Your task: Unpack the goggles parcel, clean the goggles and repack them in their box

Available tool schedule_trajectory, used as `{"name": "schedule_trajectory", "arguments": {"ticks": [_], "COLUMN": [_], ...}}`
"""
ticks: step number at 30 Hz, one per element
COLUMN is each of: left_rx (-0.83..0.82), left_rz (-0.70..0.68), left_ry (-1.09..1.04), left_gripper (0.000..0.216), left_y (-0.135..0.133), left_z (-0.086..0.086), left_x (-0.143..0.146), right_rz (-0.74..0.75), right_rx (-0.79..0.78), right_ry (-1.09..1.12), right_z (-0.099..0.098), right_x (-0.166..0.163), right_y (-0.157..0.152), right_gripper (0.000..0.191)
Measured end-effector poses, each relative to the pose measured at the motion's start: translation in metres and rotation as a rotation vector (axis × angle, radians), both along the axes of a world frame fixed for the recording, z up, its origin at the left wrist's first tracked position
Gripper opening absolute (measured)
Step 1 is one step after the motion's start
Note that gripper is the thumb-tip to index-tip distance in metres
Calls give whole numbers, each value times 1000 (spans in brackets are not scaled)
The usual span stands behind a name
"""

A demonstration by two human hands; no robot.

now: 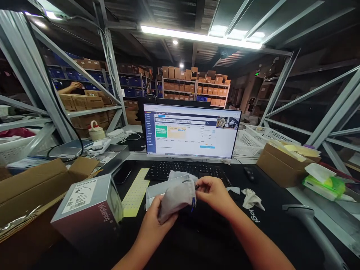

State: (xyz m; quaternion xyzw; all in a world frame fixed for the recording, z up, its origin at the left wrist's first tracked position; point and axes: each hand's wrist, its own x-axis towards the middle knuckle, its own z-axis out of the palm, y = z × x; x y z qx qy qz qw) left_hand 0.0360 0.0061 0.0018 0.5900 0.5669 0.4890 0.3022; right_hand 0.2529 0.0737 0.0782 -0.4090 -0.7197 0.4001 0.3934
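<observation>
My left hand (157, 221) is closed around a grey drawstring pouch (177, 198), held tilted above the black desk mat. At the pouch's gathered mouth, the fingers of my right hand (211, 190) are pinched together; a blue cord end hangs just beside them. What lies between those fingertips is too small to make out for sure. Behind the pouch lies an open light-grey box (152, 192), partly hidden by it. A sheet of yellow labels (135, 198) and a printed grey "Wakening" box (87, 210) are to the left.
A monitor (191, 131) stands behind the keyboard (163, 168). Toward the right are a scanner (306, 221), a crumpled cloth (253, 198), a mouse (249, 173), a cardboard box (275, 165) and a tissue pack (323, 183). An open carton (36, 180) is at left; another person's hand (75, 85) shows far back.
</observation>
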Motion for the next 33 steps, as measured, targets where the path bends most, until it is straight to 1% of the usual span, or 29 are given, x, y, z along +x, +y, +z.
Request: {"name": "schedule_trajectory", "arguments": {"ticks": [3,6,9,11,12,13,14,16,17,18,20,23,25,26,27,30,33], "left_rx": [-30,-45,74,128,147,170,202,297,342,373,409,480,532,547,553,514,497], "left_rz": [-21,13,51,48,44,47,52,36,13,-13,-45,-44,-62,-70,-79,-131,-183], "left_ry": [-60,-35,135,306,395,483,563,690,726,745,729,682,679,670,652,571,490], "left_gripper": [46,44,28,21,22,28,41,74,87,94,94,95,94,88,78,42,28], "left_y": [0,-1,-3,-4,-4,-4,-3,-3,-3,-3,-5,-6,0,4,9,22,26], "left_z": [-1,5,11,11,8,4,0,-6,-6,-3,11,42,61,68,74,84,90], "left_x": [-1,-5,-15,-25,-30,-35,-39,-42,-40,-36,-21,10,31,41,48,62,62], "right_rz": [-44,-85,-237,-330,-360,-378,-388,-389,-382,-375,-360,-339,-327,-327,-330,-334,-261], "right_rx": [-11,-41,61,161,201,228,243,242,235,231,241,281,296,301,304,295,189], "right_ry": [110,223,296,353,385,417,448,490,500,504,478,401,365,358,355,369,371], "right_z": [5,18,30,34,36,37,38,40,41,41,39,30,22,19,16,12,13], "right_x": [7,26,52,70,77,82,86,87,84,80,68,49,38,33,29,23,22], "right_y": [5,8,13,16,17,18,18,16,15,13,9,3,-1,-3,-5,-9,-7], "right_gripper": [13,25,28,29,31,34,36,42,44,45,44,35,30,29,29,29,36]}}
